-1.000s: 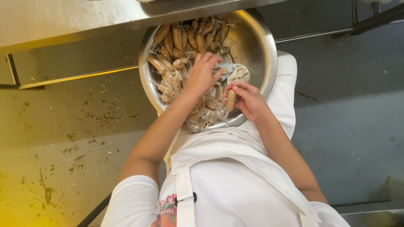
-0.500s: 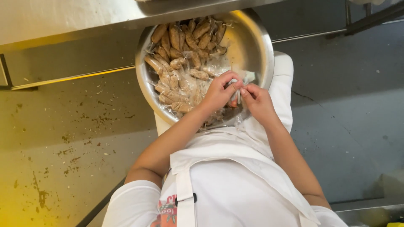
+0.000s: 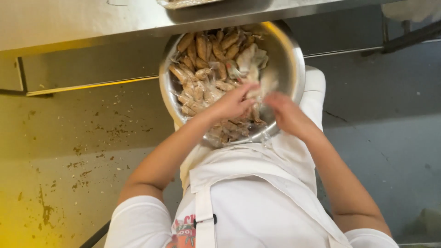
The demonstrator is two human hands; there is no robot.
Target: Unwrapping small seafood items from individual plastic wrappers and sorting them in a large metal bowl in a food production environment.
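Note:
A round steel bowl [image 3: 294, 59] rests on my lap against a white cloth [image 3: 314, 92]. It holds several brownish raw shrimp [image 3: 206, 59], heaped mostly on its left side. My left hand [image 3: 232, 103] reaches into the bowl's near half, its fingers closed on a pale shrimp [image 3: 256, 91]. My right hand [image 3: 287, 115] is just to the right, blurred by motion, its fingertips pinching the same shrimp. The two hands nearly touch over the bowl's near rim.
A steel counter edge [image 3: 92, 23] runs across the top, just beyond the bowl. Below it on the left is a stained yellowish floor [image 3: 69, 160], and on the right a grey floor [image 3: 390, 138]. My white apron [image 3: 257, 206] fills the bottom.
My left hand left the shrimp pile and met my right hand over one shrimp. Both hands have since shifted slightly, and the right hand is now moving fast.

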